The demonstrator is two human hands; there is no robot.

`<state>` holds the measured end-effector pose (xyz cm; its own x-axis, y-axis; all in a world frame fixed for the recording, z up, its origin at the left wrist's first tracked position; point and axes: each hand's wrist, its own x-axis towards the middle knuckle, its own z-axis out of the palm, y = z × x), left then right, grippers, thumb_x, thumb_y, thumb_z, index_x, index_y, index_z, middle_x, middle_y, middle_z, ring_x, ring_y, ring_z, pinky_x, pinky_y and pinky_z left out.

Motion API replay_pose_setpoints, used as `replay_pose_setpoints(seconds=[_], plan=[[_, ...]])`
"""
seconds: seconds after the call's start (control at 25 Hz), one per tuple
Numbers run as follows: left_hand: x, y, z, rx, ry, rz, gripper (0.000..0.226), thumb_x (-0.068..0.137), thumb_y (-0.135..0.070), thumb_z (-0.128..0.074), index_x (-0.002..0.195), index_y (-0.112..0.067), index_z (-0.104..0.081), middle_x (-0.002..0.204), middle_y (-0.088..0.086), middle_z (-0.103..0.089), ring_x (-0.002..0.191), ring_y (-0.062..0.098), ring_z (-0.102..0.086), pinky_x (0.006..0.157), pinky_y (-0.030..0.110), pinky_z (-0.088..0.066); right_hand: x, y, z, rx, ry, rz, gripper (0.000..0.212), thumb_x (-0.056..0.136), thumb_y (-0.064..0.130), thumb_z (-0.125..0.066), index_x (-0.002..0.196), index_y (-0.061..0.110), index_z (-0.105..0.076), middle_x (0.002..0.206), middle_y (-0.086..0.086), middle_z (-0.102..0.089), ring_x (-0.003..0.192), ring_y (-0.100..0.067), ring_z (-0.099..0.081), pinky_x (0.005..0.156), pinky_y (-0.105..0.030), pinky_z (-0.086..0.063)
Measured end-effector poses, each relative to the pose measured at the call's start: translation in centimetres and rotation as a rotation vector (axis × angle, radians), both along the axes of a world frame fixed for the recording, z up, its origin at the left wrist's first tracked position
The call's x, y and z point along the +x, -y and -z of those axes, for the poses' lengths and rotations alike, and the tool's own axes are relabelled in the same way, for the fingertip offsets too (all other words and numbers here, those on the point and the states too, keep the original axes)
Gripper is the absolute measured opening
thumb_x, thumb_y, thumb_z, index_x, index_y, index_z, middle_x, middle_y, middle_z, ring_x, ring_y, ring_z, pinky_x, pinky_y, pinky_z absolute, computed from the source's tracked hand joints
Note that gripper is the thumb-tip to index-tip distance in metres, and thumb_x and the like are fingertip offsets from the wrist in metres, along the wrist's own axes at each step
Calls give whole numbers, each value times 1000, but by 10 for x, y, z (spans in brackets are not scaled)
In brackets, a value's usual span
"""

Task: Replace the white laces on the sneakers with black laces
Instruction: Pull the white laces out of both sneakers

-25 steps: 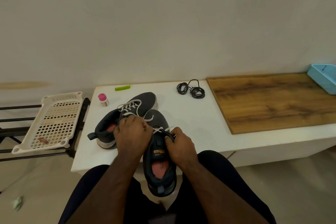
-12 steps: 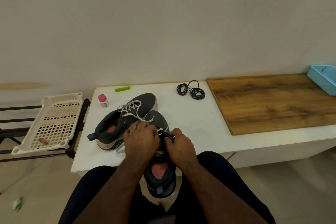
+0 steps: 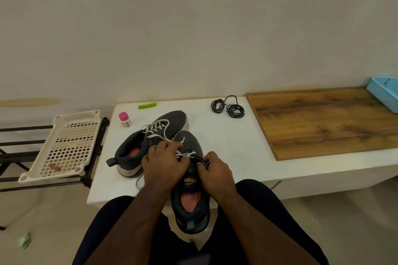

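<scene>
**Head view: both hands on near sneaker's lacing**

Near sneaker (image 3: 190,198) overhangs the white table (image 3: 228,142) edge, heel toward the person. Left hand (image 3: 164,163) fingers curled, pinching the white lace (image 3: 183,155). Right hand (image 3: 215,173) fingers clamped on the eyelet flap. Second sneaker (image 3: 148,142), white-laced, lies just behind. Black laces (image 3: 228,107) coiled near the wooden board (image 3: 327,120).

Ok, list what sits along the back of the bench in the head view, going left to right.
Perforated tray → pink-capped bottle → green comb → coiled black laces → wooden board → blue bin.
</scene>
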<state>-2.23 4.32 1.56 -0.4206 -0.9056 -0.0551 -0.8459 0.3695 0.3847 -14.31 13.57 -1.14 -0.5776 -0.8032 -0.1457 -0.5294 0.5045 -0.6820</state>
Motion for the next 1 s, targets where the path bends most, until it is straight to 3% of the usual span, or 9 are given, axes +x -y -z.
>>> replay_pose_setpoints(seconds=[0.16, 0.24, 0.36, 0.44, 0.52, 0.6, 0.76, 0.88, 1.0], plan=[[-1, 3, 6, 57, 0, 8, 43, 86, -51, -56, 128, -43, -55, 138, -9, -48, 128, 24, -40, 104, 47, -36, -5, -3, -2, -21, -7, 29, 15, 93, 36, -55, 90, 22, -50, 80, 5, -60, 74, -15, -58, 69, -35, -51], [2, 6, 12, 119, -123, 10, 25, 86, -47, -57, 107, -36, -66, 120, -13, -60, 114, 18, -53, 94, 40, -47, -6, -3, -4, -16, -1, 38, 15, 90, 36, -57, 85, 25, -49, 77, 6, -59, 72, -13, -57, 67, -33, -49], [3, 10, 11, 157, -317, -53, 9, 88, -32, -59, 81, -28, -59, 86, -10, -65, 84, 13, -63, 72, 33, -50, -6, -4, -5, -4, 4, 38, 15, 87, 38, -58, 83, 27, -49, 77, 7, -59, 73, -12, -57, 67, -33, -49], [3, 12, 6, 126, -432, -172, 9, 92, -24, -57, 83, -25, -58, 85, -5, -64, 79, 14, -63, 66, 29, -47, -5, -4, -6, 0, 14, 36, 16, 87, 40, -58, 83, 28, -49, 78, 8, -59, 74, -11, -57, 68, -33, -49], [6, 16, 4, 42, -509, -240, 8, 92, -22, -59, 100, -21, -60, 103, -2, -62, 92, 15, -61, 76, 29, -49, -4, -3, -6, -28, 36, 41, 25, 91, 48, -57, 80, 27, -50, 77, 7, -59, 74, -11, -56, 65, -31, -45], [8, 14, 5, 33, -488, -212, 23, 88, -29, -64, 108, -21, -57, 113, -1, -54, 100, 18, -58, 85, 36, -51, -6, 0, -6, -105, 75, 82, 33, 96, 48, -54, 76, 22, -54, 74, 6, -59, 73, -15, -56, 64, -29, -43], [5, 1, 2, 284, -291, -103, 34, 79, -43, -72, 96, -21, -53, 91, -4, -57, 81, 10, -55, 62, 27, -39, -17, 11, -3, -209, 41, 37, 16, 97, 20, -58, 102, 16, -73, 99, 4, -67, 95, -11, -58, 82, -21, -42], [6, 1, 4, 256, -134, -50, 22, 82, -35, -67, 92, -17, -56, 83, -2, -60, 80, 14, -58, 66, 30, -44, -12, 21, -2, -159, -43, -156, 28, 97, 16, -56, 121, 17, -70, 114, -1, -63, 108, -13, -56, 90, -17, -39], [5, 4, 4, 214, -107, -45, 17, 89, -32, -56, 86, -15, -58, 80, 1, -61, 79, 18, -57, 67, 33, -42, -3, 28, 4, -124, -112, -256, 36, 96, 21, -53, 131, 19, -64, 122, 1, -55, 111, -14, -55, 97, -27, -45]])
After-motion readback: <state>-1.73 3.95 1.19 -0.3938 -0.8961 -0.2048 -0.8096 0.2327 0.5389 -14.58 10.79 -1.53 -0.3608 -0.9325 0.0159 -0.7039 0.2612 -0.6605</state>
